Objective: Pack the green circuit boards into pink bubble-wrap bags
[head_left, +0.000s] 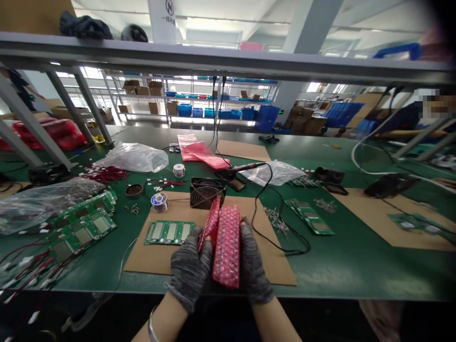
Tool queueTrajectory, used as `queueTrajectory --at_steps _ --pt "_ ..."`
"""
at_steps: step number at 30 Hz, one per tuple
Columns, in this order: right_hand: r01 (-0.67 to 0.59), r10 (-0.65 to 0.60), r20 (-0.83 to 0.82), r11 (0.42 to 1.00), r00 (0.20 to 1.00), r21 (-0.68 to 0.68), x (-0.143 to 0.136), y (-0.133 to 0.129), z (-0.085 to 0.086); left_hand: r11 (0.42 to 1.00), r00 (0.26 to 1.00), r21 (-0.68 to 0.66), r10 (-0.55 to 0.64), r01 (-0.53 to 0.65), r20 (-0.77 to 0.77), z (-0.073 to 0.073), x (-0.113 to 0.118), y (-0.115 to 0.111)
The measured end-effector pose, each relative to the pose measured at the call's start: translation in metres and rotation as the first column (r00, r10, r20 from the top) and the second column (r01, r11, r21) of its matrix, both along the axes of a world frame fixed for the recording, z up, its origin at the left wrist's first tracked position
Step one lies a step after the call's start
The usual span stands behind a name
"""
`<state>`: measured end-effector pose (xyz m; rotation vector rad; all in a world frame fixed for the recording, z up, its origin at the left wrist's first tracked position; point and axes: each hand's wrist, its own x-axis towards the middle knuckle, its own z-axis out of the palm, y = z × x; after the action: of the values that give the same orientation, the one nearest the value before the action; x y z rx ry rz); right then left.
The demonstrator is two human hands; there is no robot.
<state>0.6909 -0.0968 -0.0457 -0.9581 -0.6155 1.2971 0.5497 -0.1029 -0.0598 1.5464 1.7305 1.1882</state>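
Red bubble-wrap pouches, two of them pressed side by side, sit at the 6 o'clock edge of the worktop, standing on end over a cardboard sheet. Both hands wear grey knit gloves. The left hand is closed around the thinner pouch at the 9 o'clock side of the pair; the right hand clasps the wider pouch from its 3 o'clock side, fingers wrapped behind it. By the look of it, the step in hand is handling or parting the packets; a next move would call for a firm pinch on the slippery film while the other hand steadies the pack.

Going from 9 o'clock across: loose red wires trail off the worktop edge, then a stack of green circuit boards under a clear plastic bag. One more green board panel lies on the cardboard just beside the left hand. At 12 o'clock from the pouches stands a small black fan, with a solder spool to its 9 o'clock. A soldering iron rests further back, its black cable looping toward 3 o'clock. Another green board lies beyond that.

Behind, a grey steel rail crosses the view; shelving with blue bins fills the bright hall. Another person sits at far 3 o'clock.
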Motion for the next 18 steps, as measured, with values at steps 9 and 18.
queueTrajectory --at_steps 9,18 --pt "-0.069 -0.020 0.921 0.996 0.390 0.051 0.019 -0.028 0.002 0.999 0.917 -0.007 0.027 -0.033 -0.399 0.010 -0.004 0.003" --pt "0.050 -0.044 0.968 0.998 0.247 0.032 0.054 -0.026 -0.001 0.984 0.869 -0.008 0.153 -0.178 -0.470 0.005 -0.070 0.003"
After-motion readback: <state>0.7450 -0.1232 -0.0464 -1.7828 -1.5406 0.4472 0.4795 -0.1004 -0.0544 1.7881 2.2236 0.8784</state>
